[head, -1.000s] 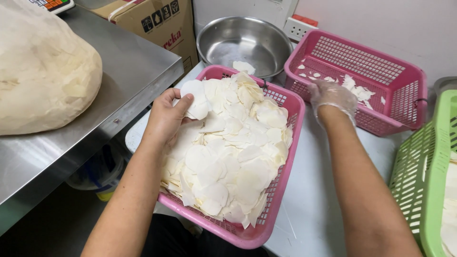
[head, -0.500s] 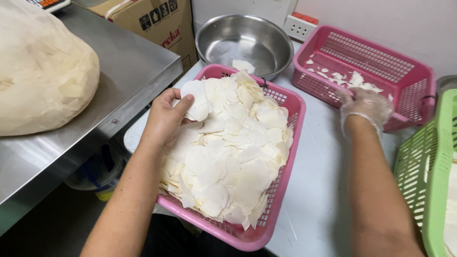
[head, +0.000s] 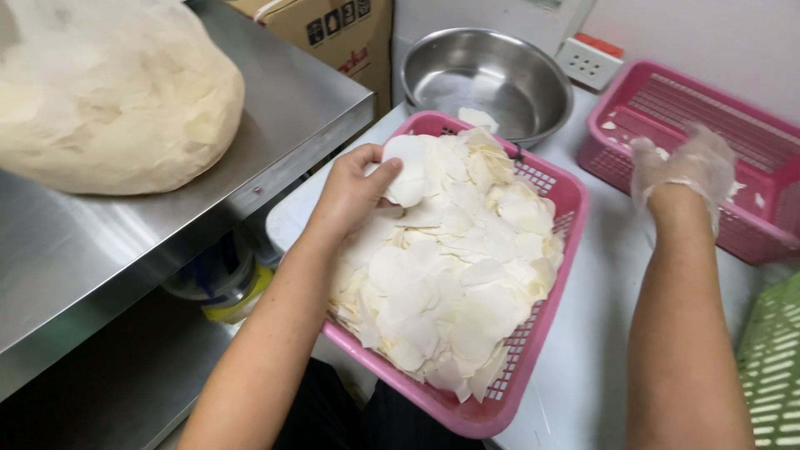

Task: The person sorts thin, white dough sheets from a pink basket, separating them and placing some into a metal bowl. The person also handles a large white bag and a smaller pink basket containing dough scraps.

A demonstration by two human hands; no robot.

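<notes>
A pink plastic basket (head: 560, 271) in front of me is heaped with thin white slices (head: 454, 267). My left hand (head: 354, 193), bare, rests on the heap's near-left corner and pinches the top slices of a stack there. My right hand (head: 687, 171) wears a clear plastic glove. It hovers blurred at the near rim of a second pink basket (head: 754, 133) on the right, which has only a few white scraps in it. Whether the gloved fingers hold anything is hidden by the blur.
A steel bowl (head: 487, 79) with one slice at its rim stands behind the full basket. A steel counter (head: 275, 133) on the left carries a big clear bag of white slices (head: 108, 100). A green basket (head: 771, 367) sits at the right edge; a cardboard box (head: 333, 29) stands behind.
My right hand has drawn back from inside the second pink basket to its near rim. My left hand has stayed on the stack of slices.
</notes>
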